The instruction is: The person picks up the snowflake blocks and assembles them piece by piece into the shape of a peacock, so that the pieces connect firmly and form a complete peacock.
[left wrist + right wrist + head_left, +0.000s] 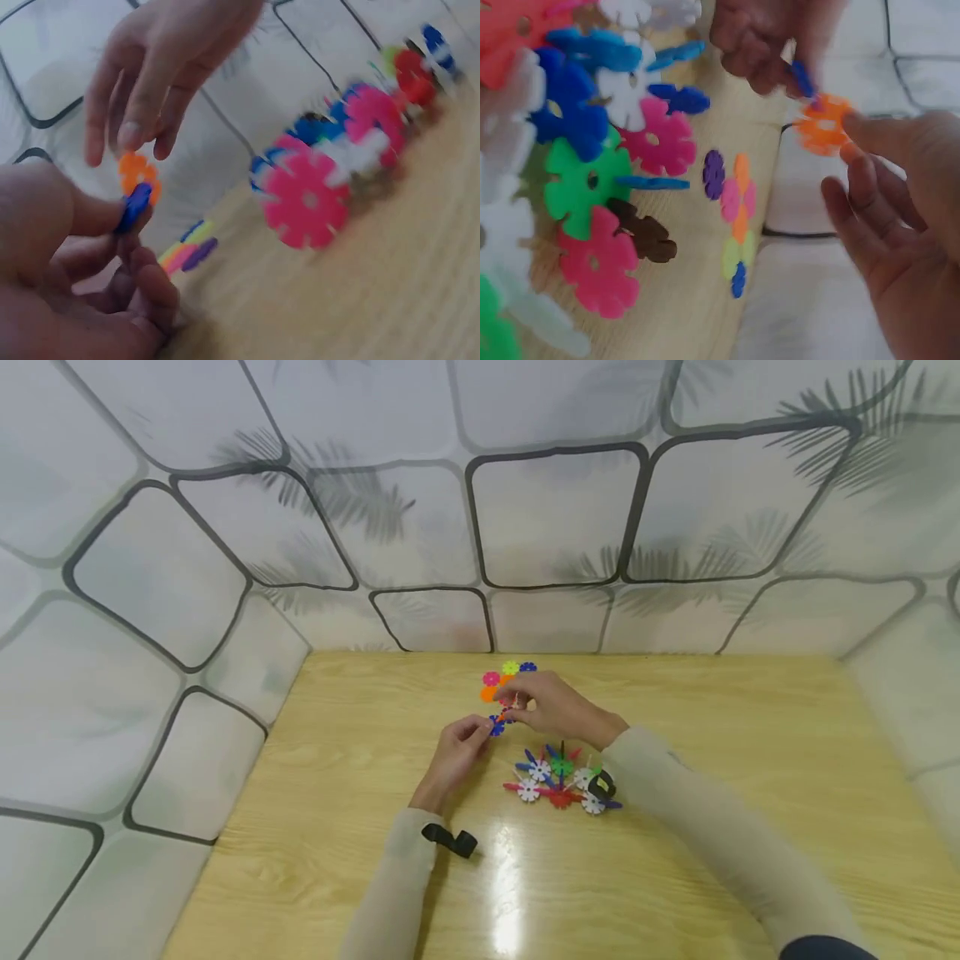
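My left hand (pixel 457 750) pinches a blue notched plastic disc (pixel 136 206) between thumb and finger. Across from it, my right hand (pixel 551 703) holds an orange notched disc (pixel 823 126) by its edge with thumb and fingertips. The two discs meet, the blue one standing edge-on against the orange one. How deep their notches sit in each other cannot be made out. Both hands are above the table, just behind a cluster of joined discs. The right wrist view shows the left hand (pixel 769 45) with its other fingers curled.
The cluster of joined discs in several colours, including a green disc (pixel 561 765) and a red disc (pixel 560 797), lies on the wooden table (pixel 315 827). Further back are flat discs: pink (pixel 491 678), yellow-green (pixel 511 667) and blue (pixel 528 667). A patterned wall (pixel 555 518) borders the table.
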Action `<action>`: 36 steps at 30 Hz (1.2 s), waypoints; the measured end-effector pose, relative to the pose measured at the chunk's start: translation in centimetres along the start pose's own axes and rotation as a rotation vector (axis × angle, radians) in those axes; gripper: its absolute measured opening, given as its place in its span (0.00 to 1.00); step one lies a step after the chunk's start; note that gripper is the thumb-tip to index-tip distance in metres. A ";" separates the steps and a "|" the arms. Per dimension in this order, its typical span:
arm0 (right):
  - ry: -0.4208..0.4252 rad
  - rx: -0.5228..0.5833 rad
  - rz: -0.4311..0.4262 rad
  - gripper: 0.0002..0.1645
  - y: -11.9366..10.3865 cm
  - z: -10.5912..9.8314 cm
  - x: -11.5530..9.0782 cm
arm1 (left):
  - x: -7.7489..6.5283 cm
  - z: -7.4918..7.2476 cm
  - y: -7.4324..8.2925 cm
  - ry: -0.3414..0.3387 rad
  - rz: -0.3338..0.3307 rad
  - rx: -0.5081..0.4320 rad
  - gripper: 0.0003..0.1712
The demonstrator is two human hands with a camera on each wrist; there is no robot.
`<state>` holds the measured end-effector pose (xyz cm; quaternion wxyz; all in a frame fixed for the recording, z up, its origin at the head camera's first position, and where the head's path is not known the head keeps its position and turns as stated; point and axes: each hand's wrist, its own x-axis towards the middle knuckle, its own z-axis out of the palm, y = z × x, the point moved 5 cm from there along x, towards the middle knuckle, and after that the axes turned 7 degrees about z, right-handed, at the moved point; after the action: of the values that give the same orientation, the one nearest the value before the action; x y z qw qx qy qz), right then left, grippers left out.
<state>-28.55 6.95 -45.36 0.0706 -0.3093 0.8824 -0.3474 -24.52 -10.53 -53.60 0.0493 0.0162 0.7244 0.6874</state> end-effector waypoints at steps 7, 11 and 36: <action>-0.233 -0.141 0.186 0.17 2.4 2.6 2.7 | -0.5 -0.4 -0.5 0.137 0.064 0.077 0.05; -0.289 -0.239 0.204 0.08 2.8 3.5 3.0 | -0.7 0.1 -0.4 0.139 0.085 0.056 0.05; -0.166 0.016 0.216 0.03 3.3 1.9 1.0 | -1.1 0.8 0.3 0.158 0.110 0.117 0.12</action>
<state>-30.33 7.16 -48.80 0.1830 -0.2395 0.8988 -0.3181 -23.33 -9.81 -53.29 -0.0466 0.0045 0.7628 0.6449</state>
